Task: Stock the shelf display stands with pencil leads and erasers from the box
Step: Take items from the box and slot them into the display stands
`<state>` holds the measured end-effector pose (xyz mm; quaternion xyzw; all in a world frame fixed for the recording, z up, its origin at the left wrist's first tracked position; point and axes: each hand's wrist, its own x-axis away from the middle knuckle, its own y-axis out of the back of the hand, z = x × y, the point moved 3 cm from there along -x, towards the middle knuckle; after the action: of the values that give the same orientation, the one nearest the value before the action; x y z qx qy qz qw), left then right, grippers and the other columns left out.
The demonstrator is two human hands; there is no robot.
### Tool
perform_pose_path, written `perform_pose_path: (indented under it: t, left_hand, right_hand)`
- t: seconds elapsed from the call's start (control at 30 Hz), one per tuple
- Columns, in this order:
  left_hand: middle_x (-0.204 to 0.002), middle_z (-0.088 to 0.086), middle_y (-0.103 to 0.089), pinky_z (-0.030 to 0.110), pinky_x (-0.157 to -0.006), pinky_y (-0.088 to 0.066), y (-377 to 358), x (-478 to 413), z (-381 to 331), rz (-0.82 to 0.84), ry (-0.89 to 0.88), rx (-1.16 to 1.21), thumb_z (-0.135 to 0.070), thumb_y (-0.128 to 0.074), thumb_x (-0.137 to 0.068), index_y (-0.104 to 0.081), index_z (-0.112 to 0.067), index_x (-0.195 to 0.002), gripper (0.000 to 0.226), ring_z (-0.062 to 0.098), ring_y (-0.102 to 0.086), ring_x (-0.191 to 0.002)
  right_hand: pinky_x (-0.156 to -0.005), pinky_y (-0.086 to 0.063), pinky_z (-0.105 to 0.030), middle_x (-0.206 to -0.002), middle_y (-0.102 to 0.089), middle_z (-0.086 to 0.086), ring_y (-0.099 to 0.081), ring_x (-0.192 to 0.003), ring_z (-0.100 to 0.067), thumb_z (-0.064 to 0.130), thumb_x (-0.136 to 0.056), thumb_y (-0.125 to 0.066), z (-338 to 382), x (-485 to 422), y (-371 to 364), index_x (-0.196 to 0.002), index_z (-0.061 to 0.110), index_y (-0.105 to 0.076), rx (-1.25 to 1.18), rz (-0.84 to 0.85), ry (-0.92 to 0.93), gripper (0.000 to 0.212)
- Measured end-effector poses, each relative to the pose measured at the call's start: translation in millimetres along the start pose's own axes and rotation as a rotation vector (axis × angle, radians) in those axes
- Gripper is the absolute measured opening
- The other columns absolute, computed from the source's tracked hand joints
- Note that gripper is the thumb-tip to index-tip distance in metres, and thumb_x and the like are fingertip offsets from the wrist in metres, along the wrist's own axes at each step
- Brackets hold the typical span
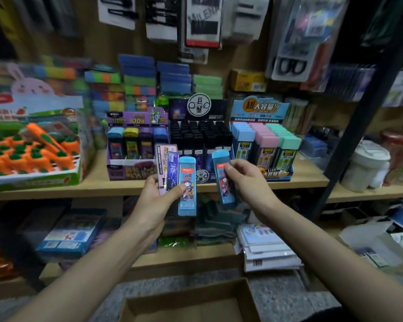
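In front of the wooden shelf [98, 173], both hands are raised at board-edge height. Left hand [155, 198] grips a fan of three pencil lead cases, thumb pressed across the front, fingers curled behind: blue lead case [187, 168] in front, purple starry case [172, 168] behind it, pink case [161, 163] at the back. All three are upright, overlapping and touching.

Right hand [251, 184] pinches a second blue case [223, 189], thumb on the front near the top, fingers wrapped behind. This case is tilted slightly, top leaning left, and is apart from the left-hand fan with a gap between.

Three display stands sit side by side on the shelf behind the hands:
- purple stand [135, 168] at left, with coloured cases in its rows
- black stand [200, 135] in the middle, filled with dark cases
- light-blue stand [263, 108] at right, with blue, pink and mint cases

The right-hand case is held in front of the black stand's lower right part.

Carrot eraser display [30, 156] is at far left on the same shelf, white cup [368, 163] at far right. Open cardboard box [189, 298] is on the floor below, between the forearms; its contents can't be made out.
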<state>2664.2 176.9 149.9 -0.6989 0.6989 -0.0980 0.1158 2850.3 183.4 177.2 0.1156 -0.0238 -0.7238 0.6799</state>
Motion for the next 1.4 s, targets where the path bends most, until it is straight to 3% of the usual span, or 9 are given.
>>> perform_pose_path:
  t: [0.07,0.3,0.5,0.67,0.73,0.8,1.07,1.27,1.4]
  left_hand:
    - [-0.101,0.004,-0.071,0.033,-0.076,-0.055,-6.4,-5.8,-3.9,0.017,-0.007,0.004,-0.006,-0.066,-0.082,-0.048,-0.013,-0.111,0.034,0.016,-0.069,-0.089]
    - [-0.099,0.002,-0.073,0.026,-0.064,-0.058,-10.0,-24.8,-24.8,0.011,-0.090,0.094,-0.007,-0.065,-0.082,-0.049,-0.016,-0.109,0.032,0.016,-0.071,-0.088]
    - [-0.092,-0.004,-0.074,0.024,-0.062,-0.057,31.2,-34.8,-46.1,-0.097,-0.199,0.073,-0.006,-0.065,-0.081,-0.049,-0.017,-0.104,0.030,0.012,-0.071,-0.086]
    - [-0.092,-0.007,-0.074,0.029,-0.066,-0.058,73.2,-37.0,-63.4,-0.218,-0.263,0.020,-0.006,-0.063,-0.084,-0.050,-0.024,-0.097,0.026,0.009,-0.071,-0.084]
    - [-0.097,-0.004,-0.072,0.032,-0.070,-0.058,88.0,-36.5,-69.0,-0.265,-0.274,0.017,-0.007,-0.063,-0.084,-0.051,-0.024,-0.099,0.026,0.011,-0.070,-0.086]
    - [-0.099,-0.001,-0.071,0.035,-0.072,-0.057,101.6,-35.7,-73.8,-0.308,-0.278,0.024,-0.007,-0.063,-0.085,-0.051,-0.021,-0.102,0.025,0.014,-0.070,-0.088]
    - [-0.099,0.000,-0.071,0.027,-0.068,-0.059,136.1,-34.9,-83.7,-0.388,-0.280,0.049,-0.003,-0.063,-0.085,-0.049,-0.016,-0.104,0.027,0.013,-0.070,-0.085]
    - [-0.098,-0.003,-0.071,0.023,-0.064,-0.058,153.8,-29.8,-86.1,-0.400,-0.264,0.053,-0.007,-0.065,-0.084,-0.048,-0.023,-0.098,0.027,0.010,-0.071,-0.085]
    - [-0.099,-0.001,-0.072,0.024,-0.064,-0.058,153.8,-25.4,-84.9,-0.366,-0.248,0.056,-0.007,-0.065,-0.084,-0.049,-0.021,-0.102,0.028,0.013,-0.071,-0.087]
  right_hand:
    - [-0.068,-0.051,-0.029,-0.080,-0.063,-0.007,-0.062,-0.074,-0.015,0.018,-0.097,-0.049,7.8,-13.2,10.7,-0.097,0.013,-0.057,0.031,-0.050,0.067,0.010]
    - [-0.080,-0.055,-0.045,-0.104,-0.057,-0.028,-0.061,-0.098,-0.039,0.014,-0.093,-0.057,26.9,-50.6,32.1,-0.100,0.009,-0.053,0.021,-0.159,0.139,0.010]
    - [-0.066,-0.051,-0.025,-0.085,-0.061,-0.011,-0.063,-0.082,-0.021,0.010,-0.086,-0.065,57.9,-69.3,-18.1,-0.087,0.020,-0.055,0.062,0.004,0.257,0.014]
    - [-0.072,-0.051,-0.036,-0.084,-0.058,-0.002,-0.061,-0.081,-0.021,0.008,-0.083,-0.069,85.9,-86.3,-85.6,-0.093,0.018,-0.051,0.154,0.096,0.377,0.023]
    - [-0.063,-0.047,-0.021,-0.079,-0.055,0.010,-0.056,-0.068,-0.001,0.010,-0.083,-0.070,94.9,-94.0,-110.5,-0.101,0.018,-0.048,0.206,0.112,0.452,0.030]
    - [-0.058,-0.044,-0.015,-0.080,-0.054,0.012,-0.054,-0.067,0.001,0.012,-0.083,-0.070,99.5,-102.5,-132.0,-0.102,0.019,-0.047,0.268,0.094,0.484,0.030]
    - [-0.070,-0.051,-0.045,-0.095,-0.066,-0.008,-0.063,-0.085,-0.026,0.011,-0.088,-0.064,90.3,-124.9,-195.7,-0.106,0.011,-0.045,0.503,0.100,0.614,0.026]
    - [-0.079,-0.041,-0.038,-0.104,-0.055,-0.008,-0.046,-0.101,-0.028,0.021,-0.086,-0.064,62.2,-130.8,-209.8,-0.101,0.011,-0.052,0.965,0.059,0.821,0.022]
    - [-0.090,-0.038,-0.036,-0.115,-0.050,-0.007,-0.041,-0.110,-0.025,0.024,-0.091,-0.058,64.0,-125.6,-207.8,-0.108,0.010,-0.058,0.935,0.071,0.783,0.022]
